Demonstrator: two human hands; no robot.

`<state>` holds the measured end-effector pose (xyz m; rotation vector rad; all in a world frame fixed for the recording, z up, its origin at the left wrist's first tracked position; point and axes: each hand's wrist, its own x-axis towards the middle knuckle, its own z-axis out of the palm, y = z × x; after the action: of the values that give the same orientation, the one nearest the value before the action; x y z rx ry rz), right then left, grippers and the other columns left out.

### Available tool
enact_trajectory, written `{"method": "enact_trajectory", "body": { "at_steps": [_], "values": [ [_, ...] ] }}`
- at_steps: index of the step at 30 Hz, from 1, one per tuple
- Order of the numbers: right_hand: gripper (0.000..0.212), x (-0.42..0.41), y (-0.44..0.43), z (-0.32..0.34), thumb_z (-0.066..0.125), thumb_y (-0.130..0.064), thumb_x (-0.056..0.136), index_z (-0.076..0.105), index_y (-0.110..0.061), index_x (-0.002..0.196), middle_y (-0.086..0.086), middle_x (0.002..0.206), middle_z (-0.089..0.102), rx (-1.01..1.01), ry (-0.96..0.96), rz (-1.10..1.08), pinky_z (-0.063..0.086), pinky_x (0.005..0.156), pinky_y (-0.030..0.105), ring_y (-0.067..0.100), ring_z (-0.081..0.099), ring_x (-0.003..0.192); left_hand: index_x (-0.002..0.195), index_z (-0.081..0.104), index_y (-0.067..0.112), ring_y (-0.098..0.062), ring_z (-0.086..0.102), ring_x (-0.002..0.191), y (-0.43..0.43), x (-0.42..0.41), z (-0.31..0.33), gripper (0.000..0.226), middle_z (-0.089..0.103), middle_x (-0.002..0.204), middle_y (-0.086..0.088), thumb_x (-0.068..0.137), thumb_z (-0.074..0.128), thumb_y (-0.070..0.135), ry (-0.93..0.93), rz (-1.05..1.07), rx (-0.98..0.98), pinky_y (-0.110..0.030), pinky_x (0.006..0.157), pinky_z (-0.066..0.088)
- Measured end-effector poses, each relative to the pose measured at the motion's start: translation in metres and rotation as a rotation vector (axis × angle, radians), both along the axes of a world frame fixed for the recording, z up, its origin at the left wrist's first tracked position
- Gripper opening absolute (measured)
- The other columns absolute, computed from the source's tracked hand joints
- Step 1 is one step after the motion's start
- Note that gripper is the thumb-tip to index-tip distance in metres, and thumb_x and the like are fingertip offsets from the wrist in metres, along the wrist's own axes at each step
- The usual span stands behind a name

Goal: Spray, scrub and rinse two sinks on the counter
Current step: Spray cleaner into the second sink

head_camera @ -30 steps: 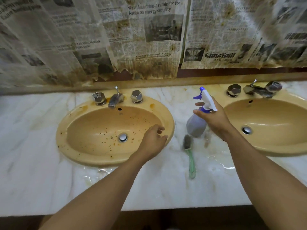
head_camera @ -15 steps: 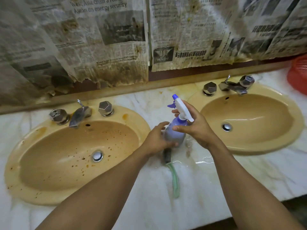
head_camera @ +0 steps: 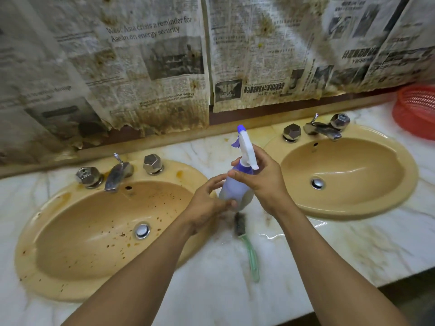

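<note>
Two yellow-tan sinks are set in a white marble counter. The left sink is speckled with brown stains; the right sink looks clean. Between them I hold a blue spray bottle with a white trigger head, lifted a little above the counter. My right hand grips its neck just under the trigger. My left hand holds the lower body from the left. A green-handled scrub brush lies on the counter under the bottle.
Chrome taps with faceted knobs stand behind the left sink and the right sink. Stained newspaper covers the wall behind. A red plastic basket sits at the far right. A wet patch shines on the marble near the brush.
My left hand left the left sink's rim and took hold of the bottle's body. The bottle has come up off the counter, and my view shifted right, bringing the red basket in.
</note>
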<state>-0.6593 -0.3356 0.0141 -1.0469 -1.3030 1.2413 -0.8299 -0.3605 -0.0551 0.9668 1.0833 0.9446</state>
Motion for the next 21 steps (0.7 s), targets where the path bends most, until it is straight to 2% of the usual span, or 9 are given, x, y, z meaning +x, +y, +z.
{"method": "enact_trajectory", "body": {
  "at_steps": [2,3,5,7,10,13,16,19,21],
  "values": [
    [0.080,-0.023,-0.008,0.012,0.092,-0.008,0.070,0.058,-0.030,0.139,0.011,0.100,0.071,0.018,-0.009,-0.002,0.058,0.090,0.036,0.019,0.072,0.098,0.136,0.063,0.032,-0.033,0.066,0.121,-0.016,-0.018,0.007,0.075,0.055,0.145,-0.003,0.072,0.087,0.000,-0.142,0.007,-0.083,-0.043,0.081,0.059],
    [0.083,-0.036,-0.013,0.016,0.093,-0.008,0.069,0.056,-0.031,0.141,0.012,0.099,0.071,0.025,-0.015,0.013,0.058,0.090,0.035,0.019,0.072,0.096,0.137,0.062,0.031,-0.034,0.066,0.121,-0.026,-0.027,0.010,0.077,0.055,0.145,-0.004,0.072,0.087,0.000,-0.182,0.009,-0.109,-0.045,0.082,0.059],
    [0.085,-0.062,-0.024,0.023,0.093,-0.009,0.069,0.055,-0.031,0.142,0.014,0.099,0.072,0.036,-0.031,0.061,0.058,0.090,0.036,0.022,0.071,0.094,0.139,0.061,0.028,-0.036,0.063,0.126,-0.045,-0.047,0.014,0.077,0.056,0.146,-0.004,0.072,0.087,0.000,-0.233,0.007,-0.118,-0.055,0.091,0.057],
    [0.084,-0.089,-0.036,0.026,0.092,-0.011,0.071,0.054,-0.030,0.143,0.013,0.104,0.072,0.029,-0.050,0.115,0.058,0.088,0.035,0.021,0.070,0.093,0.139,0.061,0.024,-0.035,0.061,0.128,-0.065,-0.071,0.017,0.076,0.056,0.147,-0.004,0.072,0.085,-0.002,-0.275,0.034,-0.120,-0.056,0.095,0.055],
    [0.076,-0.127,-0.056,0.029,0.088,-0.015,0.078,0.053,-0.026,0.145,-0.001,0.109,0.072,-0.024,-0.079,0.206,0.055,0.081,0.024,0.006,0.066,0.092,0.139,0.061,0.026,-0.033,0.060,0.129,-0.097,-0.108,0.018,0.074,0.059,0.145,-0.001,0.073,0.084,0.003,-0.277,0.081,-0.159,-0.057,0.098,0.055],
    [0.063,-0.161,-0.074,0.026,0.083,-0.023,0.084,0.056,-0.025,0.141,-0.009,0.099,0.070,-0.071,-0.088,0.272,0.053,0.079,0.023,0.007,0.065,0.091,0.139,0.061,0.028,-0.034,0.059,0.129,-0.129,-0.134,0.015,0.069,0.061,0.143,-0.005,0.077,0.082,0.006,-0.296,0.095,-0.187,-0.063,0.106,0.046],
    [0.053,-0.188,-0.088,0.019,0.081,-0.031,0.087,0.060,-0.027,0.135,-0.004,0.093,0.067,-0.124,-0.101,0.305,0.053,0.077,0.027,0.013,0.062,0.086,0.142,0.057,0.023,-0.030,0.061,0.122,-0.155,-0.154,0.012,0.062,0.064,0.137,-0.009,0.084,0.075,0.008,-0.284,0.080,-0.164,-0.056,0.101,0.046],
    [0.058,-0.209,-0.098,0.009,0.084,-0.047,0.079,0.061,-0.033,0.130,-0.004,0.093,0.069,-0.182,-0.139,0.317,0.056,0.083,0.035,0.017,0.066,0.090,0.139,0.058,0.021,-0.024,0.066,0.113,-0.175,-0.169,0.016,0.055,0.069,0.127,-0.005,0.088,0.074,0.009,-0.290,0.108,-0.182,-0.044,0.093,0.050],
    [0.054,-0.221,-0.105,0.004,0.085,-0.040,0.080,0.062,-0.027,0.127,-0.001,0.095,0.070,-0.212,-0.108,0.325,0.057,0.082,0.034,0.019,0.066,0.090,0.137,0.058,0.021,-0.020,0.068,0.109,-0.184,-0.179,0.018,0.051,0.071,0.122,-0.001,0.090,0.073,0.007,-0.299,0.117,-0.199,-0.037,0.086,0.054]
  ]
}}
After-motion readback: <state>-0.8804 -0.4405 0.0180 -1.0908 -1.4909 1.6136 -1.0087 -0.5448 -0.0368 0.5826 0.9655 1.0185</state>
